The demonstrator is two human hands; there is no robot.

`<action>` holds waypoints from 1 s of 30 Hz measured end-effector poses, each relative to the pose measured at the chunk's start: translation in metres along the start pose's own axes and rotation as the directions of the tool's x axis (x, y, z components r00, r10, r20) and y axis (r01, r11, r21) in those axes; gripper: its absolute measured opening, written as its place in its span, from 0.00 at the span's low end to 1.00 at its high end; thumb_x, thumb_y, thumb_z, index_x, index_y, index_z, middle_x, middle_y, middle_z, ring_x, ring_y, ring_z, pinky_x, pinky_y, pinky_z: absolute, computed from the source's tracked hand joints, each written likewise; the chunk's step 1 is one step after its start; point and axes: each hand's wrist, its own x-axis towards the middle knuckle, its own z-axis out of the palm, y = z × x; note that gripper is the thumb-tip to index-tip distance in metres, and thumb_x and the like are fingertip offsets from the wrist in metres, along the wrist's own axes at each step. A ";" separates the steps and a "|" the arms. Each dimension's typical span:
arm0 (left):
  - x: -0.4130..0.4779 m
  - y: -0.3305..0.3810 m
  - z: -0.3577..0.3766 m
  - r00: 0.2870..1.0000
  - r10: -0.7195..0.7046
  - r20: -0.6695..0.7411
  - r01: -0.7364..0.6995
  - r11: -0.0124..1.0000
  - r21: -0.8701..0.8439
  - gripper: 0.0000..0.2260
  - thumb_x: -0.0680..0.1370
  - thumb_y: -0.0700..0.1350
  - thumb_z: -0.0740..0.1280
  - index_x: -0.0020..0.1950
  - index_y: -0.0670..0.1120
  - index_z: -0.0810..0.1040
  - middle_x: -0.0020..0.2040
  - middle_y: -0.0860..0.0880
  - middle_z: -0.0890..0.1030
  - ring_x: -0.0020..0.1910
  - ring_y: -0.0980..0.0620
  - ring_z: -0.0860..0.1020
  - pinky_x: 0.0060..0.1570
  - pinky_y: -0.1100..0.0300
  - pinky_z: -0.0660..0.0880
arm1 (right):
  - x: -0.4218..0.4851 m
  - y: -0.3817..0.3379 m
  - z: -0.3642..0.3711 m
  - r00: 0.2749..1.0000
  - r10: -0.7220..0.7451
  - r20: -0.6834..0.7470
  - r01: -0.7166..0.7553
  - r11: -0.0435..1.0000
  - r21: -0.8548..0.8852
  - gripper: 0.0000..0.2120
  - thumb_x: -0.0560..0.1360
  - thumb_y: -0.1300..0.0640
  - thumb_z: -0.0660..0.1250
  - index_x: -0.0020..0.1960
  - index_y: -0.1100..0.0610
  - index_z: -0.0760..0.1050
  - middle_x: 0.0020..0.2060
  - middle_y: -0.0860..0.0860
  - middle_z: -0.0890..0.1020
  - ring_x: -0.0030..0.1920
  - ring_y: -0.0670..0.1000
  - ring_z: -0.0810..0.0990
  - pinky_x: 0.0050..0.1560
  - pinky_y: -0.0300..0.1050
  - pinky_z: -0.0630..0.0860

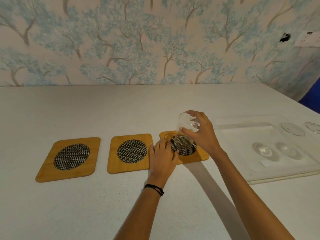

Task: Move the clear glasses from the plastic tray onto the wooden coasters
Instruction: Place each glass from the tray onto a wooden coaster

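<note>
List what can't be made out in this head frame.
- Glass base contact with the right coaster: cannot tell, seen through clear glass.
- Right coaster's near-left corner: hidden by the left hand.
- Glasses left on the plastic tray: count unclear, transparent, blurred, cut off by the right edge.
- Right hand grip on the rim: far-side fingers hidden.

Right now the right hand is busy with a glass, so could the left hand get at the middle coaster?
Probably yes. The left hand rests at the middle coaster's right edge, empty, and nothing stands on that coaster or between them.
</note>
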 end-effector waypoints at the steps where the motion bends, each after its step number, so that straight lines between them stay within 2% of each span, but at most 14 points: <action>1: 0.000 0.000 0.000 1.000 -0.003 0.003 0.003 1.000 0.004 0.23 0.80 0.54 0.53 0.72 0.45 0.62 0.73 0.45 0.66 0.71 0.47 0.63 0.73 0.44 0.51 | 0.000 0.000 0.001 1.000 0.002 0.003 -0.002 1.000 -0.002 0.27 0.67 0.53 0.75 0.64 0.51 0.71 0.60 0.53 0.73 0.54 0.51 0.76 0.49 0.37 0.72; 7: 0.000 0.000 0.001 1.000 -0.006 0.004 0.006 1.000 -0.012 0.23 0.80 0.54 0.54 0.72 0.45 0.63 0.73 0.45 0.66 0.71 0.47 0.63 0.73 0.44 0.51 | 0.002 -0.001 0.003 1.000 0.009 0.020 -0.009 1.000 -0.009 0.27 0.68 0.53 0.74 0.64 0.52 0.71 0.61 0.54 0.73 0.55 0.52 0.75 0.51 0.43 0.75; 11: -0.001 0.000 0.000 1.000 -0.004 0.002 0.004 1.000 0.000 0.23 0.80 0.54 0.53 0.72 0.46 0.63 0.73 0.46 0.66 0.71 0.48 0.63 0.73 0.45 0.51 | 0.002 0.000 0.001 0.999 0.018 0.049 -0.017 1.000 -0.007 0.27 0.69 0.52 0.73 0.65 0.51 0.69 0.62 0.53 0.71 0.57 0.51 0.74 0.54 0.43 0.73; 17: -0.006 0.004 -0.003 1.000 -0.012 0.001 0.012 0.999 0.031 0.22 0.80 0.54 0.53 0.72 0.46 0.62 0.71 0.47 0.67 0.69 0.48 0.66 0.72 0.45 0.56 | -0.003 0.003 -0.025 1.000 -0.005 0.031 0.005 1.000 -0.009 0.26 0.70 0.49 0.71 0.66 0.47 0.68 0.60 0.44 0.67 0.59 0.45 0.69 0.57 0.41 0.68; 21: -0.012 0.012 -0.008 1.000 -0.006 0.014 0.005 0.996 0.092 0.20 0.81 0.51 0.52 0.70 0.45 0.64 0.68 0.46 0.71 0.62 0.47 0.71 0.65 0.48 0.66 | -0.010 0.011 -0.057 0.999 -0.038 -0.023 0.037 0.998 -0.042 0.24 0.71 0.49 0.70 0.65 0.49 0.69 0.62 0.49 0.70 0.59 0.46 0.71 0.56 0.40 0.69; 25: -0.019 0.024 -0.018 0.994 0.033 -0.105 -0.018 0.990 0.138 0.15 0.80 0.50 0.53 0.59 0.48 0.74 0.62 0.48 0.76 0.55 0.49 0.74 0.59 0.53 0.69 | -0.017 0.020 -0.087 0.995 -0.065 -0.078 0.059 0.995 -0.082 0.21 0.72 0.51 0.69 0.64 0.50 0.71 0.62 0.51 0.72 0.59 0.46 0.73 0.56 0.39 0.69; 27: -0.022 0.034 -0.024 0.981 0.069 -0.179 -0.053 0.994 0.093 0.13 0.80 0.50 0.56 0.56 0.47 0.77 0.59 0.48 0.78 0.53 0.50 0.75 0.53 0.55 0.71 | -0.021 0.025 -0.101 0.992 -0.080 -0.102 0.069 0.992 -0.101 0.20 0.73 0.51 0.69 0.63 0.52 0.72 0.61 0.51 0.72 0.58 0.46 0.73 0.57 0.41 0.71; 30: -0.025 0.055 -0.027 0.964 0.105 -0.243 -0.123 0.991 -0.060 0.11 0.79 0.48 0.61 0.53 0.45 0.80 0.55 0.47 0.80 0.51 0.49 0.77 0.49 0.54 0.75 | -0.026 0.034 -0.123 0.986 -0.099 -0.137 0.082 0.988 -0.127 0.18 0.73 0.51 0.68 0.62 0.52 0.72 0.60 0.50 0.73 0.57 0.45 0.73 0.57 0.41 0.71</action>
